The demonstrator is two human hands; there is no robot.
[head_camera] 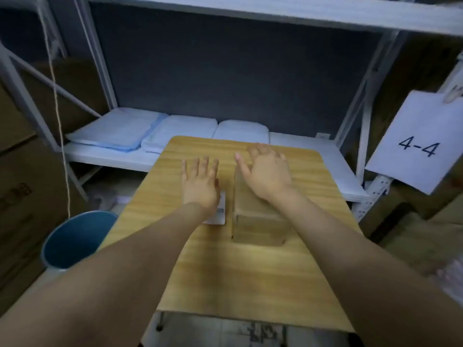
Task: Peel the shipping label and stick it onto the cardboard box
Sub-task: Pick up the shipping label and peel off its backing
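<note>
A brown cardboard box point(258, 224) stands on the small wooden table point(250, 271), right of centre. Just left of it lies a white shipping label point(220, 212), flat on the table and mostly hidden under my left wrist. My left hand point(199, 184) hovers above the label with fingers spread, holding nothing. Over the far end of the box, my right hand point(266, 171) is spread too, palm down; whether it touches the box I cannot tell.
A blue bin point(75, 239) stands on the floor left of the table. Behind the table a white metal shelf point(313, 156) holds folded pale-blue pads point(117, 131). A paper sign reading 4-4 point(416, 144) hangs at the right. Cardboard cartons point(22, 186) stand at the left.
</note>
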